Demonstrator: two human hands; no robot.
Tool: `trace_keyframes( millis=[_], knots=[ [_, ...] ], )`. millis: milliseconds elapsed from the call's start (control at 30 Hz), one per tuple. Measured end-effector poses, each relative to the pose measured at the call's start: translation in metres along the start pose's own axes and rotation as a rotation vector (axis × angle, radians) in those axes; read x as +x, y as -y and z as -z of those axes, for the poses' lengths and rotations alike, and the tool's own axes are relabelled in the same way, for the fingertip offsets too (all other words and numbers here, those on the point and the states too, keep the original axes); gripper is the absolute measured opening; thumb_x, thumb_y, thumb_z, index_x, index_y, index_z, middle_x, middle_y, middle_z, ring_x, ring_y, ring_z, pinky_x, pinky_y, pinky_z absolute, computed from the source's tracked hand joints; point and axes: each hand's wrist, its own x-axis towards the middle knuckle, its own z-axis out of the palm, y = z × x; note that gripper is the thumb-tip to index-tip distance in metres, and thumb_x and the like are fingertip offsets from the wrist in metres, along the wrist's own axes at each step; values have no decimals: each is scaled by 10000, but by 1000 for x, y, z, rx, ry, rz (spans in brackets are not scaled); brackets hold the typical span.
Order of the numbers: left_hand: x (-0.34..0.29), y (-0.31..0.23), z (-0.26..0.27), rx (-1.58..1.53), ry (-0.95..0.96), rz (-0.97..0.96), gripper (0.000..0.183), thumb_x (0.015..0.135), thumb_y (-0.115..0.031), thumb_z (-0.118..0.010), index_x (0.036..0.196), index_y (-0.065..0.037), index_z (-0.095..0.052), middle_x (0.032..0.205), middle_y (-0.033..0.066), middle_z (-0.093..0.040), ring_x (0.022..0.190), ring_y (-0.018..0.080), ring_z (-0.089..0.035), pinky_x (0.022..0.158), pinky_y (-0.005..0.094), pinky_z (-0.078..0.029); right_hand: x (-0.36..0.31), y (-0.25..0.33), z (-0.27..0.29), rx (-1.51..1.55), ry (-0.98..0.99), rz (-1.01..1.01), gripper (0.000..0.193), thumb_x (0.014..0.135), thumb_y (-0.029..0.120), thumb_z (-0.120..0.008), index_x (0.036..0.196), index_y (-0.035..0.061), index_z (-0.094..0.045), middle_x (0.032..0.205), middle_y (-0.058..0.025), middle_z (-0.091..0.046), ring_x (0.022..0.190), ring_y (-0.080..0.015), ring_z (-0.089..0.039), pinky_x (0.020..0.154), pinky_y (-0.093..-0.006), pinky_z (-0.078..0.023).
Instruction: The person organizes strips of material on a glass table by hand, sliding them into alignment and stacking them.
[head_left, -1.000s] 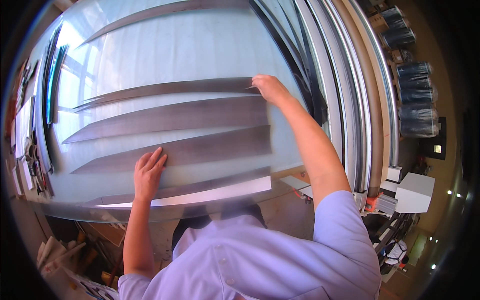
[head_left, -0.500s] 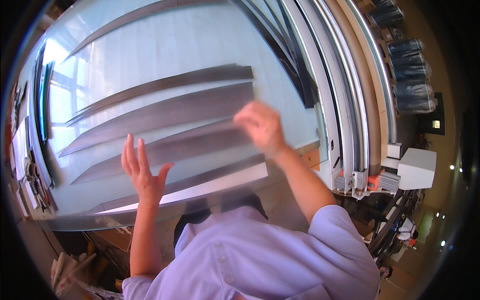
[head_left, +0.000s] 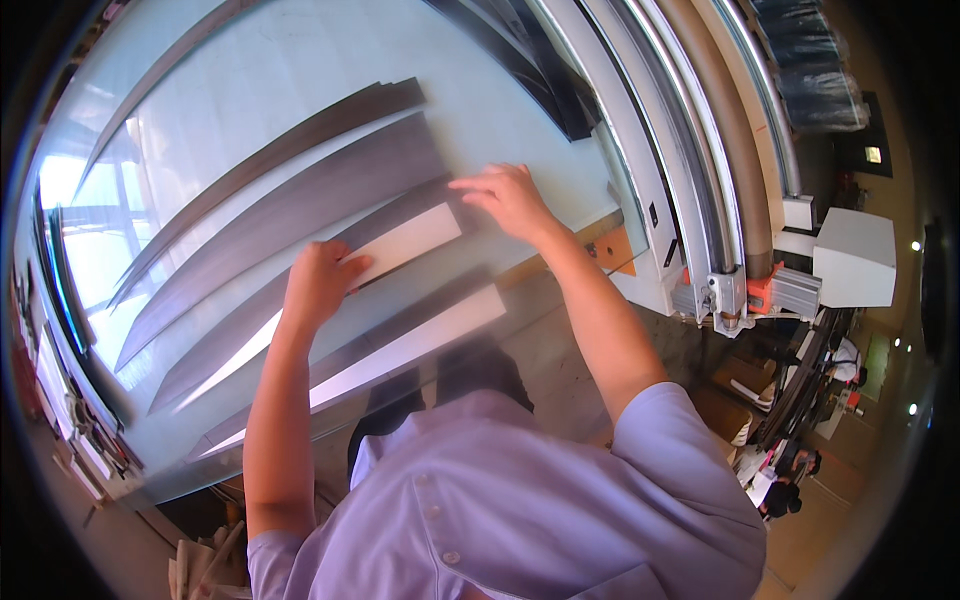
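Observation:
My left hand (head_left: 320,285) is closed at the middle of a dark tapered sheet piece (head_left: 395,218), with its thumb and curled fingers at a pale band (head_left: 415,240) along the near side. That band looks like the sheet's underside folded over; whether it is a separate strip I cannot tell. My right hand (head_left: 508,198) has its fingers stretched toward the same piece, fingertips at its wide right end. Just nearer lies another dark piece with a similar pale band (head_left: 430,340). Beyond are a broad dark tapered piece (head_left: 300,205) and several narrower stacked ones (head_left: 290,150).
The pieces rest on a glossy pale tabletop (head_left: 530,100). Long metal rails and a roller (head_left: 690,150) run along its right side, with a white box-shaped housing (head_left: 855,255) at their end. More dark strips (head_left: 535,80) lie at the far right; tools (head_left: 95,430) crowd the left edge.
My left hand has moved onto the dark piece and closed. A pale band now shows along that piece. My right hand's fingers have straightened at its right end. The view has turned somewhat.

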Motion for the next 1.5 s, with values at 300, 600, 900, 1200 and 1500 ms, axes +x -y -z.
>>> trace_keyframes(
  millis=[300,600,900,1200,1500],
  knots=[
    [35,-11,-23,43,34,65,302,841,-271,-765,757,11,-699,613,129,-631,567,244,-590,584,401,-452,-2,-4,-1,90,19,-66,317,771,300,-814,1087,276,-798,720,-5,-477,794,-192,-507,826,-348,-325],
    [32,-4,-25,118,-33,-1,294,816,-266,-787,799,15,-700,618,160,-566,570,291,-525,593,418,-434,-2,-2,-2,98,4,-51,324,759,199,-797,1081,238,-800,743,0,-475,781,-169,-500,843,-334,-315],
    [31,-3,-27,136,-21,25,309,820,-282,-777,769,8,-686,624,163,-577,581,317,-535,601,421,-442,-4,0,-6,12,-49,3,354,757,210,-804,1109,240,-787,750,1,-502,810,-177,-525,855,-349,-332],
    [-7,36,-16,348,-259,-30,408,815,-421,-791,964,-48,-721,848,200,-713,848,409,-681,754,477,-529,-6,4,-9,-64,-82,42,350,771,216,-792,1120,237,-777,757,-1,-516,796,-183,-537,838,-355,-343],
    [-81,200,70,262,-352,259,420,782,-420,-819,755,-21,-692,677,162,-665,662,332,-653,654,428,-500,-6,7,-11,-85,-70,6,392,724,198,-816,1109,261,-785,726,-5,-477,769,-192,-526,803,-361,-340]
  ],
)
